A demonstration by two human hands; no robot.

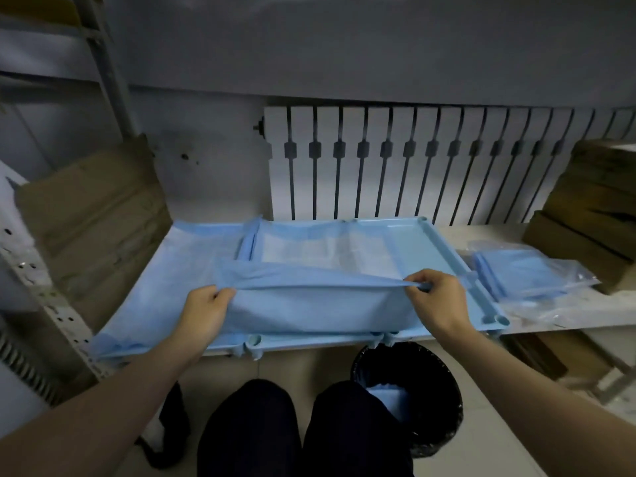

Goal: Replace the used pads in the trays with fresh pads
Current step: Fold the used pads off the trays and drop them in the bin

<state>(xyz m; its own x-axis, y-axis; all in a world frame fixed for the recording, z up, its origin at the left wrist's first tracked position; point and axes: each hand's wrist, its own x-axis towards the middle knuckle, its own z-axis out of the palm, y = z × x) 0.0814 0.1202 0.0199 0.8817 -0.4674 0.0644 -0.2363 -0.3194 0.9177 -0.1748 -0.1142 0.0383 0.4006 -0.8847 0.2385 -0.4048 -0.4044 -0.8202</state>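
Both hands pinch the near edge of a blue pad [309,304]: the left hand [206,306] grips its left corner and the right hand [437,297] its right corner. The edge is pulled taut and lifted, while the far half lies in the right tray [444,242] at 12 o'clock. We judge that the two-corner hold keeps the thin sheet flat and square to the tray. Whether it is going in or coming out, we cannot tell. At 10 o'clock the left tray [223,346] is already covered. A bag of folded pads [516,273] waits within reach at 2 o'clock. At 5 o'clock a bin [444,383] on the floor holds a discarded pad [387,397]. The trays sit side by side on a white shelf [495,235]. A radiator [413,160] runs behind it, with cardboard boxes [96,215] at either end.
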